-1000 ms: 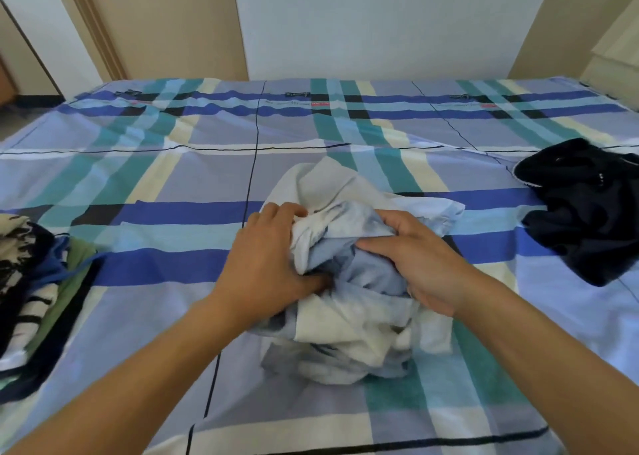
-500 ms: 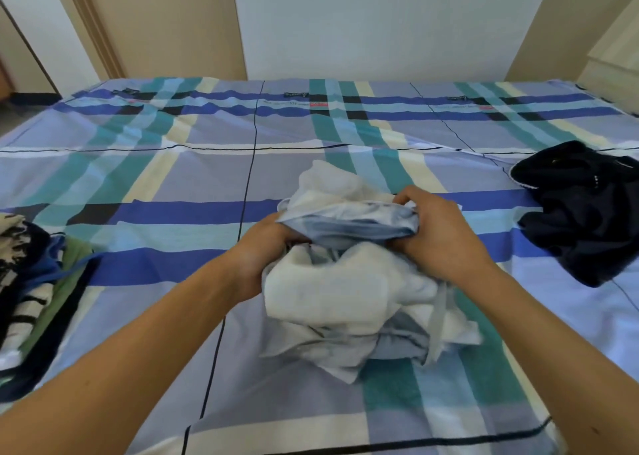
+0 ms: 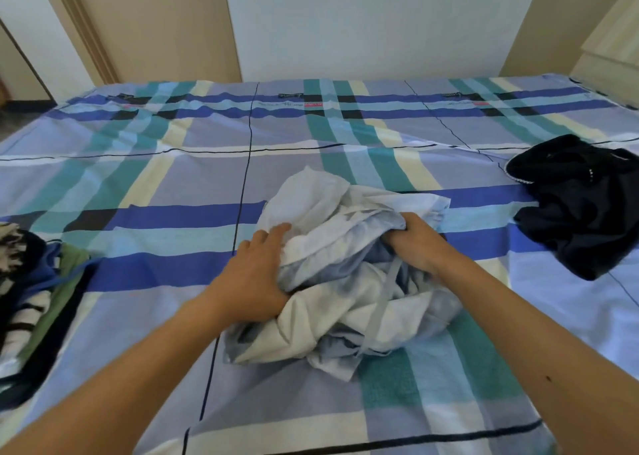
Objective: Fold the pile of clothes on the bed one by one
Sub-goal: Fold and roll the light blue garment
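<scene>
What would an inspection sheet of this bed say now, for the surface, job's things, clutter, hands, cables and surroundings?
Surface: plaid bed sheet, lightly wrinkled.
Job's things: pale garment crumpled at centre; black heap unfolded at the right; clothes stack at the left edge.
Clutter: nothing seen.
Grippers: left hand and right hand both grip the pale garment, one on each side.
Cables: nothing seen.
Surroundings: white wall behind the bed; beige panels on both sides of it.

Soft daylight, wide-angle edge distortion
</scene>
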The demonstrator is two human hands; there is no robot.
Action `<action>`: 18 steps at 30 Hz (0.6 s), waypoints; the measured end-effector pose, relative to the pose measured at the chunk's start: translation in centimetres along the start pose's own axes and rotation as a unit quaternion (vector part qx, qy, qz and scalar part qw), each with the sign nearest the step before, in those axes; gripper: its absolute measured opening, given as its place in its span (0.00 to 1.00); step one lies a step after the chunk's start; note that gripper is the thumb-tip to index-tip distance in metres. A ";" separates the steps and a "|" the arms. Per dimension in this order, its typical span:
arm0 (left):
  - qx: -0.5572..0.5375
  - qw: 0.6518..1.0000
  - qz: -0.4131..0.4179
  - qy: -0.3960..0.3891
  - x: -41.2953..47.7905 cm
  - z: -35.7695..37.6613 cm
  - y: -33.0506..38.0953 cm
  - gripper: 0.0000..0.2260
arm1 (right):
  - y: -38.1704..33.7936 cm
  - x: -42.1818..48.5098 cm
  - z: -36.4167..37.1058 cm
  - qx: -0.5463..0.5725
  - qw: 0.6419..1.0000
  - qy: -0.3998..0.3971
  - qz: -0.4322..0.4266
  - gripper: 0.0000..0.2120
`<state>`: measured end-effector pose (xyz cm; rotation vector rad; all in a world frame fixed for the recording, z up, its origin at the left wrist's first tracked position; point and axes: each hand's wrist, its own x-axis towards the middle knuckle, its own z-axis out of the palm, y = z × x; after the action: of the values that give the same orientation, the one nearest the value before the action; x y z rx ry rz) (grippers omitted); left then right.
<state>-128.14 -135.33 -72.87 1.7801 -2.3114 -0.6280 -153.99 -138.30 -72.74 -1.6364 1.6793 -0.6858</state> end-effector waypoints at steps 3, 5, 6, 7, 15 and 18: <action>-0.100 0.995 0.013 0.002 0.8 2.0 -0.3 0.65 | -0.7 -0.6 1.0 0.141 0.989 -0.037 0.039 0.11; -0.194 0.979 0.059 0.015 1.5 2.1 0.3 0.71 | -1.1 -0.9 2.1 0.191 0.978 -0.068 0.055 0.10; -0.232 0.969 0.082 0.011 1.7 1.9 0.6 0.71 | -1.2 -1.0 2.6 0.207 0.973 -0.090 0.045 0.11; -0.270 0.958 0.094 -0.003 1.6 1.7 0.8 0.67 | -1.6 -1.3 2.8 0.215 0.971 -0.105 0.028 0.11; -0.566 0.818 -0.063 -0.085 0.5 -0.4 2.6 0.09 | -2.3 -1.3 -2.7 0.066 0.979 -0.146 -0.122 0.22; -0.654 0.739 -0.116 -0.108 0.4 -1.4 3.9 0.17 | -1.2 -0.5 -4.0 -0.101 0.989 0.056 -0.094 0.26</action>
<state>-131.12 -135.21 -70.01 1.1852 -0.9714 -1.9106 -156.35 -138.27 -69.28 -1.9491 1.7360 -0.7307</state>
